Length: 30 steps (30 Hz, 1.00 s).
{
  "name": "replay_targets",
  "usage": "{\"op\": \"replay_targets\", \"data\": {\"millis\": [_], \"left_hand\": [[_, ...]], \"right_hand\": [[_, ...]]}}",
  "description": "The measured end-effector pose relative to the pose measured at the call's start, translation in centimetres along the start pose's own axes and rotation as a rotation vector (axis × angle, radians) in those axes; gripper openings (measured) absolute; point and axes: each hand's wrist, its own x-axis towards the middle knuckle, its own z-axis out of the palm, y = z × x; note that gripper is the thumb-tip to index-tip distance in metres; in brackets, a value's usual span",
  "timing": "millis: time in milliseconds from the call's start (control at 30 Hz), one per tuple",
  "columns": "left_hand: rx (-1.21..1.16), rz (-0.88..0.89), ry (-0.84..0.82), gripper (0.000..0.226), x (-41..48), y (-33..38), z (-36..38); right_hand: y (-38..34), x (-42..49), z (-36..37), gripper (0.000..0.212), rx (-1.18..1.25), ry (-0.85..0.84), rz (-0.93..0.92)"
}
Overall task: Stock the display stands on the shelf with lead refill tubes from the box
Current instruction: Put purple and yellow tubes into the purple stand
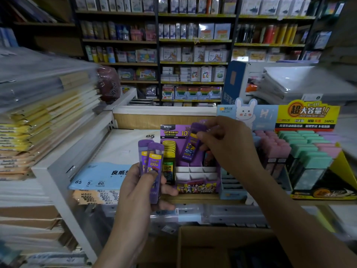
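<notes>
Now the right hand (228, 144) pinches one tube (191, 146) over the purple stand (197, 187); the left hand (141, 190) grips two tubes (151, 167).

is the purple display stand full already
No, the purple display stand shows several empty white compartments, and the right hand holds a purple tube over it.

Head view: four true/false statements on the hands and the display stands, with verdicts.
1. The left hand grips two purple plastic lead refill tubes. True.
2. The right hand is empty. False: it pinches one purple tube.
3. The purple cardboard display stand is full. False: its white compartments in front stand empty.
4. A yellow cardboard display stand sits right of the purple one. True.
</notes>
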Motion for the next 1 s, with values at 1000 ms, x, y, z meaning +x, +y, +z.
{"op": "replay_targets", "data": {"millis": [1000], "left_hand": [[-0.009, 0.026, -0.062, 0.015, 1.0, -0.2, 0.5]], "right_hand": [[1.4, 0.4, 3.2, 0.024, -0.110, -0.101, 0.112]]}}
